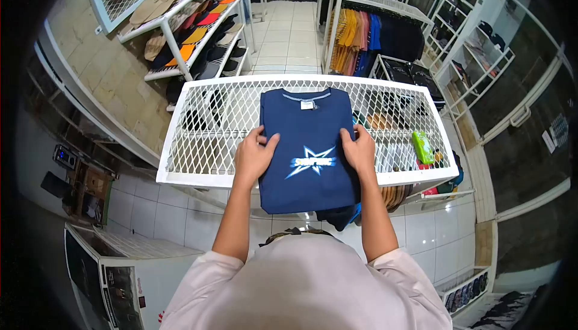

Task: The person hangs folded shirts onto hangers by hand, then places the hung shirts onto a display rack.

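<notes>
A folded navy T-shirt [307, 125] lies front up on the white mesh-topped table, its collar pointing away from me. A white label shows inside the collar, and a star print with light lettering marks the chest. The lower part reaches past the table's near edge. At the left side edge, my left hand [256, 155] grips the T-shirt, thumb on top and fingers curled by the edge. My right hand [360, 149] holds the opposite side edge the same way. Whatever part of the fingers is under the fabric is hidden.
The white mesh table [211, 176] stands before me, with a green packet [422, 148] on its right part. Caps fill a rack [198, 35] at the left. Hanging shirts [355, 35] are farther back. A white cabinet [123, 282] stands at lower left.
</notes>
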